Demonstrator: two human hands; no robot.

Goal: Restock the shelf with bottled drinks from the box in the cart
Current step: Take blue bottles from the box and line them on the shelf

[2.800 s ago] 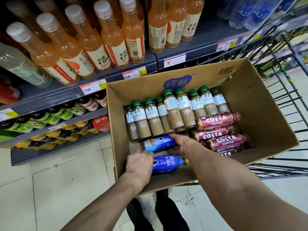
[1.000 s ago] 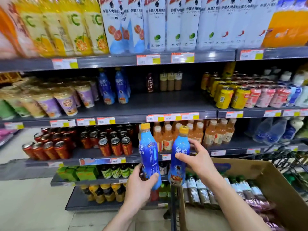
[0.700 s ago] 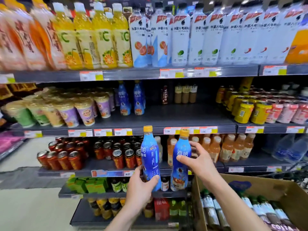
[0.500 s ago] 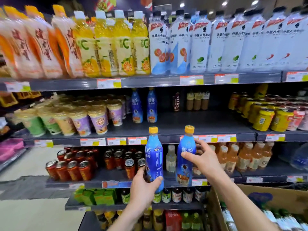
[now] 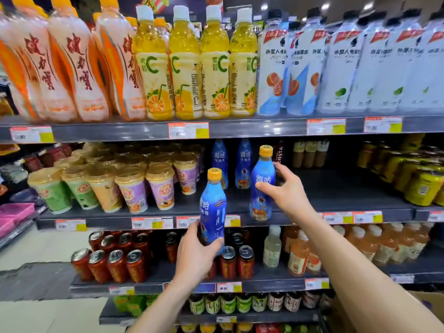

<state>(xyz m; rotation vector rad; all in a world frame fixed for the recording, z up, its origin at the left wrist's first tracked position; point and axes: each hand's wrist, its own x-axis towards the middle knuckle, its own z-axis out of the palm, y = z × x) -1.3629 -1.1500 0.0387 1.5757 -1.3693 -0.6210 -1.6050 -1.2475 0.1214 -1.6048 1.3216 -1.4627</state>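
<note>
My left hand (image 5: 195, 254) grips the lower part of a blue bottle with a yellow cap (image 5: 212, 205), upright in front of the middle shelf's edge (image 5: 300, 216). My right hand (image 5: 283, 191) holds a second blue bottle (image 5: 262, 186) by its middle, its base at the front of that shelf. Two matching blue bottles (image 5: 243, 162) stand further back on the same shelf. A corner of the cardboard box (image 5: 430, 302) shows at the lower right.
Cup drinks (image 5: 134, 186) fill the middle shelf's left, yellow cans (image 5: 420, 183) its right, and small coffee bottles (image 5: 310, 152) stand at the back. Tall juice and water bottles line the top shelf. Red cans (image 5: 115, 263) and orange bottles sit below.
Both hands have taken the two blue bottles out of the box and raised them. The right bottle has reached the middle shelf's front; the left one trails lower.
</note>
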